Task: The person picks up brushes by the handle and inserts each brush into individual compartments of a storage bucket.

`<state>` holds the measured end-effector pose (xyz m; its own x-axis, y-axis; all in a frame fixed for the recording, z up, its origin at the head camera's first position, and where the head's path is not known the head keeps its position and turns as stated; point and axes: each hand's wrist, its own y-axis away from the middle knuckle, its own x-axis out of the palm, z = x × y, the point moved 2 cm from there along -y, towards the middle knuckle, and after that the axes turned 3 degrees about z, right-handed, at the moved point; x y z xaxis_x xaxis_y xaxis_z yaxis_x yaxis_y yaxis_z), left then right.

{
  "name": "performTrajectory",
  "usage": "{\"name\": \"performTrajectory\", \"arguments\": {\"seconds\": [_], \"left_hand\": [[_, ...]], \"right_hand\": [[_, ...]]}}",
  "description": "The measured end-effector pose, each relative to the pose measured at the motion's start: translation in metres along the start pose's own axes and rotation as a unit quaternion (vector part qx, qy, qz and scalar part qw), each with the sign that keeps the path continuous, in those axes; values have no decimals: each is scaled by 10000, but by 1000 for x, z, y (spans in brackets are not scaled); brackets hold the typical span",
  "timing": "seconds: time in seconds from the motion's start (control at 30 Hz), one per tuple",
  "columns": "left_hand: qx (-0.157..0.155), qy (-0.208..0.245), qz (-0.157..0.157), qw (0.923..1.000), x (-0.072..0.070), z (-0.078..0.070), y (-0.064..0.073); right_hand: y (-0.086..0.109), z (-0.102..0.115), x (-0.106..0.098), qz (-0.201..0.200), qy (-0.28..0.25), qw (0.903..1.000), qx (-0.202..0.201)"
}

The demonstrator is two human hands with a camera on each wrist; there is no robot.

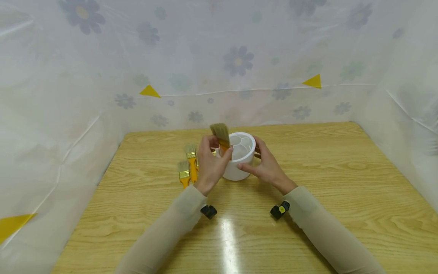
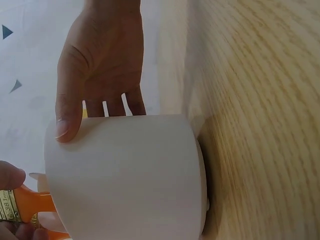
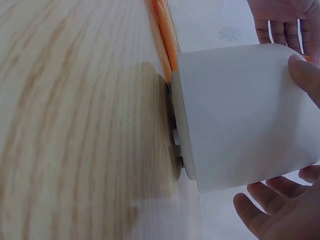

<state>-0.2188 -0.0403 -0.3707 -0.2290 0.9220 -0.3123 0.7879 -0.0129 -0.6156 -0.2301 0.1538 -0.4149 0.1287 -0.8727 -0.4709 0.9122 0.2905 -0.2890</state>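
A white round holder (image 1: 236,171) with inner dividers stands on the wooden table. My left hand (image 1: 212,165) pinches a paintbrush (image 1: 221,133) with pale bristles pointing up. Its orange handle (image 2: 37,201) goes down inside the holder's rim, as the left wrist view shows. My right hand (image 1: 270,165) grips the holder's right side, thumb on the near wall and fingers round the far side. In the right wrist view the holder's wall (image 3: 240,120) hides the brush's lower handle. Left of my left hand lie paintbrushes (image 1: 191,163) with orange handles and gold ferrules, partly covered by that hand.
The wooden table (image 1: 325,198) extends on both sides and in front of the holder. Flower-patterned sheeting (image 1: 239,76) hangs behind it, with yellow triangles (image 1: 149,91) stuck on. Pale sheeting also closes the left and right sides. A small black camera (image 1: 208,211) sits at each wrist.
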Motion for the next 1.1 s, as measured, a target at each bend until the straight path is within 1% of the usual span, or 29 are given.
{"name": "performTrajectory", "arguments": {"seconds": [0.23,0.33,0.53,0.7,0.77,1.0,1.1], "left_hand": [[39,-13,-23,10000,1,3,3],[-5,-8,-1,10000,1,3,5],[-293,245,17,9993,1,4,7],[-592,322,96,9977,1,5,9],[-725,379,136,9966,1,5,10],[-988,577,264,9931,-1,6,11],[-1071,633,279,9918,-2,6,13]], "right_hand": [[0,1,0,-20,56,10000,-2],[0,2,0,-40,45,10000,11],[0,1,0,-32,54,10000,49],[1,2,0,10,34,9999,115],[2,7,0,32,-7,9999,149],[8,42,-5,133,-6,9998,153],[9,44,-5,140,14,9998,159]]}}
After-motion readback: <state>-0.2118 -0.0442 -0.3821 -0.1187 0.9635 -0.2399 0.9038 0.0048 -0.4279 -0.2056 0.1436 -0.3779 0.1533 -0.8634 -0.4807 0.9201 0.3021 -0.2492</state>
